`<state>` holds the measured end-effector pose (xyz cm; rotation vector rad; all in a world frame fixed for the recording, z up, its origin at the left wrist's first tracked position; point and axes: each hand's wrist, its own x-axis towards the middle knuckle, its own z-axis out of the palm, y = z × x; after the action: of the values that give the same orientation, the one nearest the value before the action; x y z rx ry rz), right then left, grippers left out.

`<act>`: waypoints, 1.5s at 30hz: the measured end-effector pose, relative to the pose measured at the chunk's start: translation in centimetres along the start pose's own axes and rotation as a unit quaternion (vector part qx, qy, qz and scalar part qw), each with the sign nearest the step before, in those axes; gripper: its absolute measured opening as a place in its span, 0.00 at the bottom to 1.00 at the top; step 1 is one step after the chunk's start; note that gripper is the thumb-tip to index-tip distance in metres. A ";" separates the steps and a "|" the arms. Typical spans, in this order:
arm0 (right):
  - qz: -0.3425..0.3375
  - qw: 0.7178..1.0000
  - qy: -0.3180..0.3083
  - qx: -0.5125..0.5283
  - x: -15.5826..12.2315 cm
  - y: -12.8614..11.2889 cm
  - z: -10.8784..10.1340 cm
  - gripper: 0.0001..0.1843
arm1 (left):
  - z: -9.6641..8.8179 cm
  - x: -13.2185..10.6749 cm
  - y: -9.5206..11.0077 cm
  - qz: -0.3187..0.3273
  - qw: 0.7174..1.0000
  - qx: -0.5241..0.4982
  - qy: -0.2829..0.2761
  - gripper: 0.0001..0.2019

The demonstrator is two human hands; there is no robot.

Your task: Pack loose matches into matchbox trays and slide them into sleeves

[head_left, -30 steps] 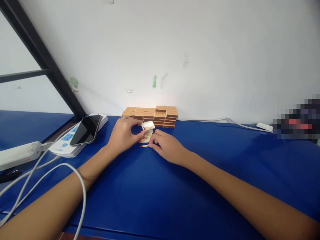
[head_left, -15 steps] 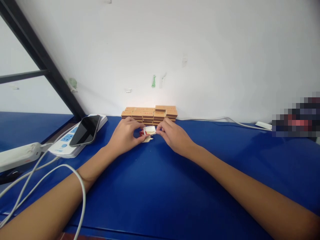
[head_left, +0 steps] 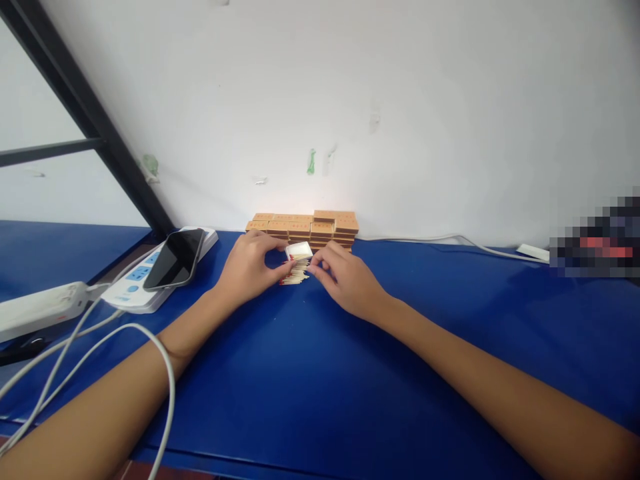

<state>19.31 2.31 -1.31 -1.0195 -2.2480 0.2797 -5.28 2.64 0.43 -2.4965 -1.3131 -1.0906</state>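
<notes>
My left hand [head_left: 253, 267] grips a small white matchbox tray [head_left: 300, 248] between thumb and fingers, its open side facing up. A few red-tipped matches lie along the tray's near side. Beneath and in front of it is a pile of loose matches [head_left: 295, 279] on the blue table, red heads to the left, partly covered by my left thumb. My right hand [head_left: 350, 280] is closed with its fingertips at the right ends of the pile; whether a match is between them is too small to tell. Stacked matchboxes [head_left: 300, 227] stand just behind both hands.
A white power strip [head_left: 133, 293] with a black phone [head_left: 175, 259] on it lies to the left, beside a white charger block [head_left: 43, 310]. White cables [head_left: 170, 393] loop over my left forearm. A thin cable [head_left: 440, 236] runs along the wall. A black metal frame [head_left: 100, 127] leans at left.
My left hand has raised the tray slightly away from me, uncovering more of the pile. My right fingertips have left the tray's right edge and dropped beside the loose matches.
</notes>
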 end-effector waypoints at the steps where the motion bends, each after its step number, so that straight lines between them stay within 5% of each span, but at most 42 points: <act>1: -0.005 1.000 -0.014 -0.001 -0.1 -0.1 0.2 0.06 | 0.0 0.0 -0.1 -0.006 1.000 0.008 0.002 0.08; 8: -0.009 0.996 -0.083 -0.008 0.0 -0.7 1.6 0.03 | 0.1 -0.1 -0.1 -0.024 0.999 0.024 -0.013 0.08; 45: 0.019 0.988 -0.153 -0.001 0.1 -1.8 1.2 0.05 | 0.1 -0.1 -0.3 -0.037 0.998 0.028 -0.029 0.10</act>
<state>17.38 1.23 -1.41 -1.0825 -2.5027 0.4789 -5.49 2.84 0.23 -2.4745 -1.4425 -0.9871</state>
